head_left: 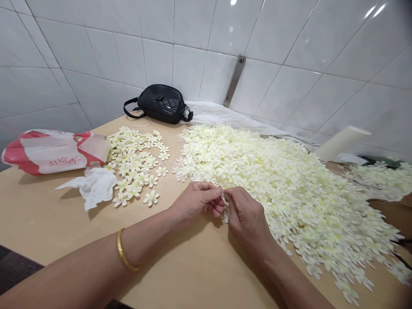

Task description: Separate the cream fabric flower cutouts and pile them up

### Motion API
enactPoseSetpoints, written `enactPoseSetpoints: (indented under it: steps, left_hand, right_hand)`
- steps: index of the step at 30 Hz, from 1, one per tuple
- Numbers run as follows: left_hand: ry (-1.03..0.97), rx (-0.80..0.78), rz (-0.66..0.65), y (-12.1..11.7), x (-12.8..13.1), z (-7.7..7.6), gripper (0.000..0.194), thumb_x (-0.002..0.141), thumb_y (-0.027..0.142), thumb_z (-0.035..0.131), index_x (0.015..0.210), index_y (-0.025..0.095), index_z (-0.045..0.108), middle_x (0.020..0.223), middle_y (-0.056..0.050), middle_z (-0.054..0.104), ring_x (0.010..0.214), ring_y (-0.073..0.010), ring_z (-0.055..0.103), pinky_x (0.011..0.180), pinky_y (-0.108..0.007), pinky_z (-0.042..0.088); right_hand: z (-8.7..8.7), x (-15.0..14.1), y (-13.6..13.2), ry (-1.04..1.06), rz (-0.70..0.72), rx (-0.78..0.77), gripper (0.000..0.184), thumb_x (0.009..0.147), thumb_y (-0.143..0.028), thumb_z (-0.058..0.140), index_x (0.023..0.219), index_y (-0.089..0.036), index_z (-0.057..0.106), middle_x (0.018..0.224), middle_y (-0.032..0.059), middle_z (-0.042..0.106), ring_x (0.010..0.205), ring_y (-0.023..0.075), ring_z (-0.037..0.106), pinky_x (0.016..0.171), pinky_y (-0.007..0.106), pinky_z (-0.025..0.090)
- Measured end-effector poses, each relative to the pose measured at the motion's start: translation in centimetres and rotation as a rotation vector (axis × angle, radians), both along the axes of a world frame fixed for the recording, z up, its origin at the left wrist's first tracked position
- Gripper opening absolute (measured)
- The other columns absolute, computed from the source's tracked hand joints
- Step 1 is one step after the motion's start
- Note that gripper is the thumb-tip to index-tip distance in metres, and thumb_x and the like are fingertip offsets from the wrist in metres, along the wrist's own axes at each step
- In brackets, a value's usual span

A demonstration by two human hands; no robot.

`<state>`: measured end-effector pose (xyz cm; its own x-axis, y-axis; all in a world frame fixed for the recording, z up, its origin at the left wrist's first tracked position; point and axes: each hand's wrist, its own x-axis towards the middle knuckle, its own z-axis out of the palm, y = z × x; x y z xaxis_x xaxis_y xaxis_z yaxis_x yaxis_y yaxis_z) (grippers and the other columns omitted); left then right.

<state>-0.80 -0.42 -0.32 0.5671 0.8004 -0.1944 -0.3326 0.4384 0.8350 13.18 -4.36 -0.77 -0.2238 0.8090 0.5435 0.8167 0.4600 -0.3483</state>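
My left hand [201, 199] and my right hand [246, 212] meet over the table, thumbs and fingers closed around a small white artificial flower [223, 198]. Most of that flower is hidden by the fingers. Just beyond and to the right spreads a large heap of pale yellow-white artificial flowers [264, 167]. To the left lies a smaller group of similar flowers [135, 161] with yellower centres, and a single flower [151, 198] sits at its near edge. A gold bangle circles my left wrist.
A red and white tissue pack [61, 152] lies at the left, with a crumpled tissue [96, 187] beside it. At the back, a black handbag [162, 103] rests near the tiled wall. A white roll [343, 143] leans behind the heap on the wooden table [180, 266].
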Motion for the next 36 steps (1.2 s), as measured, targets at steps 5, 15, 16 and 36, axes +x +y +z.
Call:
enactPoseSetpoints:
  steps: [5,15,16,36]
  left_hand:
    - [0.022,0.0,0.01,0.0,-0.1,0.0,0.013,0.068,0.019,0.063,0.063,0.009,0.056,0.056,-0.003,0.058,0.044,-0.0075,0.053,0.048,-0.019,0.043]
    - [-0.018,0.006,0.008,-0.1,0.0,0.3,0.013,0.075,0.017,0.055,0.064,0.01,0.055,0.055,-0.003,0.058,0.043,-0.0071,0.052,0.045,-0.019,0.043]
    - [-0.02,0.007,0.009,0.0,0.0,0.2,0.013,0.074,0.019,0.057,0.064,0.01,0.055,0.056,-0.003,0.058,0.044,-0.0071,0.052,0.046,-0.019,0.043]
    - [-0.072,-0.02,-0.073,0.0,0.1,0.3,0.014,0.069,0.02,0.064,0.067,0.008,0.057,0.06,-0.005,0.06,0.047,-0.0083,0.055,0.048,-0.021,0.046]
  right_hand:
    - [0.5,-0.3,-0.1,0.189,-0.05,-0.126,0.017,0.082,-0.013,0.039,0.074,-0.017,0.054,0.064,0.0005,0.053,0.058,0.012,0.048,0.054,0.024,0.037]
    - [1.0,-0.6,-0.2,0.498,-0.045,-0.346,0.019,0.085,-0.021,0.038,0.072,-0.018,0.052,0.06,-0.0017,0.055,0.054,0.0108,0.05,0.051,0.023,0.038]
    - [0.9,-0.5,-0.2,0.471,-0.059,-0.327,0.019,0.085,-0.021,0.037,0.072,-0.018,0.051,0.06,-0.0017,0.055,0.053,0.0107,0.049,0.051,0.023,0.038]
    - [1.2,-0.3,-0.4,0.706,-0.016,-0.467,0.021,0.084,-0.03,0.042,0.069,-0.018,0.048,0.059,-0.0018,0.051,0.054,0.0107,0.046,0.05,0.022,0.039]
